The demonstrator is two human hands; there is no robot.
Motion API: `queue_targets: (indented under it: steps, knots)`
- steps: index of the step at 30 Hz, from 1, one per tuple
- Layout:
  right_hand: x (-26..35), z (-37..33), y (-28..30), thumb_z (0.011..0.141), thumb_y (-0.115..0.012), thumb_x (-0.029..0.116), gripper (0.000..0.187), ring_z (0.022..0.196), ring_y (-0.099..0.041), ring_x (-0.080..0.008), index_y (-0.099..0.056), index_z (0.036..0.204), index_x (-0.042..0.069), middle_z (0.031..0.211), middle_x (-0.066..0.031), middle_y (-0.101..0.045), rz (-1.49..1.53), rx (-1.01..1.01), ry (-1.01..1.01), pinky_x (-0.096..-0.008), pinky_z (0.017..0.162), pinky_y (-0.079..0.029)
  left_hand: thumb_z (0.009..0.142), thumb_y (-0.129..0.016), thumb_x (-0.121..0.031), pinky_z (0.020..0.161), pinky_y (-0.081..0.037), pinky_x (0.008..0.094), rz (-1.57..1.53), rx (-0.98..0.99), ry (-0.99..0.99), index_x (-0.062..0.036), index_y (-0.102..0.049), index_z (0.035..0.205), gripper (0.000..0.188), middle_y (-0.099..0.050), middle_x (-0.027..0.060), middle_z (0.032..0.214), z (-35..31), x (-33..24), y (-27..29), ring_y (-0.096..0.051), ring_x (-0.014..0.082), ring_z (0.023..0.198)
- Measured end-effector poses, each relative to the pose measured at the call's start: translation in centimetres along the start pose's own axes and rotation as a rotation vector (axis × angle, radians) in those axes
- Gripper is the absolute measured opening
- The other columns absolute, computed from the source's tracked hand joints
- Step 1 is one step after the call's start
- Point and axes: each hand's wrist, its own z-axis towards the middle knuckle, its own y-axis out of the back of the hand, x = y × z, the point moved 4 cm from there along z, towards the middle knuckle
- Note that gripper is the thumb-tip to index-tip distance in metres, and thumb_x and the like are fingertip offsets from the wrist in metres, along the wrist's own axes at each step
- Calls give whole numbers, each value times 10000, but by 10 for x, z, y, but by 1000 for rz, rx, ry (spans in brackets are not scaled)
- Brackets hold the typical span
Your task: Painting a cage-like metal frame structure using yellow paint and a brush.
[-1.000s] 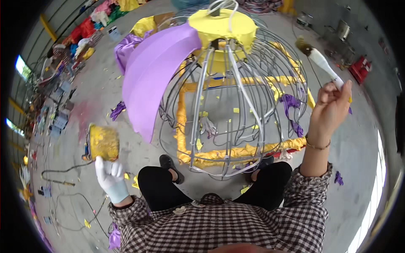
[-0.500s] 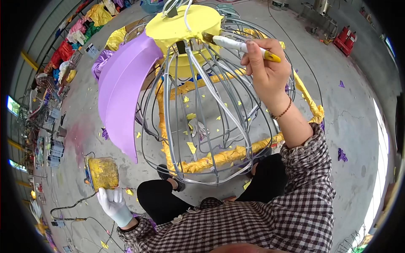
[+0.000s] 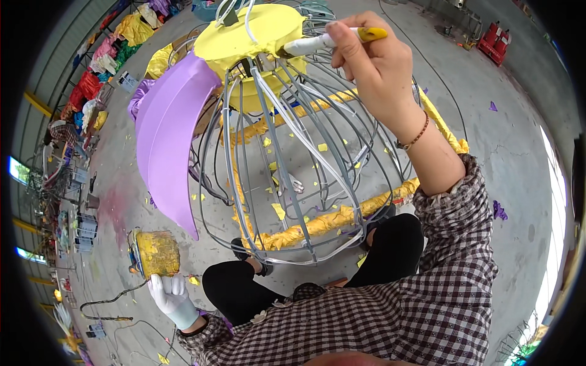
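Note:
My bare right hand [image 3: 381,70] grips a paintbrush [image 3: 312,44] with a white handle and yellow end. Its bristles touch the front edge of the yellow fabric-covered disc [image 3: 250,29] on top of a domed wire frame [image 3: 278,152]. A second yellow band lies just under the disc. Purple fabric [image 3: 168,143] covers one section at the frame's left. Low on the left, my left hand [image 3: 172,299], in a white glove, has its fingers curled against the near edge of a yellow-stained paint pot [image 3: 160,253]. The pot's inside is hidden.
Yellow-wrapped bars [image 3: 323,227] form the frame's base, close to my knees. Yellow and purple scraps lie on the grey floor. A cable [image 3: 110,299] runs beside the pot. Coloured cloth [image 3: 88,85] is heaped at far left, where another person bends over. A red machine [image 3: 493,44] stands far right.
The brush handle has swung from sloping down toward my right hand to sloping up, with its bristles still at the disc's edge. The whole view has shifted slightly. My left hand stays at the pot.

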Motion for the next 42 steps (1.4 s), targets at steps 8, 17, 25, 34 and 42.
queue_targets:
  steps: [8,17,25,34,42]
  knots:
    - [-7,-15,13,984,-605,261,243,546,-515,-51,-610,956,20,632,0,-596,-89,42,-21,-208,501,-392,1001,-500,-104,522,-248,254,-2,-48,14,-140,-399,825,206,-240,-62,621,-3,6,14,-234,81,515]
    - [41,3,-13,945,-657,208,187,511,-559,-137,-604,907,34,623,-35,-576,-124,38,328,-255,495,-423,996,-507,-101,519,-242,244,-51,-2,59,-138,-364,807,239,-242,-66,627,-6,7,24,-227,69,511]
    - [60,13,-52,941,-659,192,186,506,-574,-161,-592,924,20,645,-53,-591,-159,204,580,-267,501,-448,1012,-506,-150,534,-260,236,33,-14,44,-123,-437,934,107,-255,-65,655,-13,1,43,-240,68,528]
    - [58,27,-63,971,-611,149,151,609,-498,-55,-586,927,7,706,-18,-576,-300,198,363,-193,570,-410,987,-527,-139,531,-238,239,74,-360,32,-123,-337,807,262,-236,-53,642,-16,5,48,-231,68,534]
    - [55,51,-56,950,-638,244,238,515,-532,-109,-557,879,32,626,-35,-589,-87,80,224,-248,516,-433,999,-502,-137,556,-255,238,-44,-191,61,-98,-390,869,176,-262,-42,667,-15,15,89,-251,86,539]
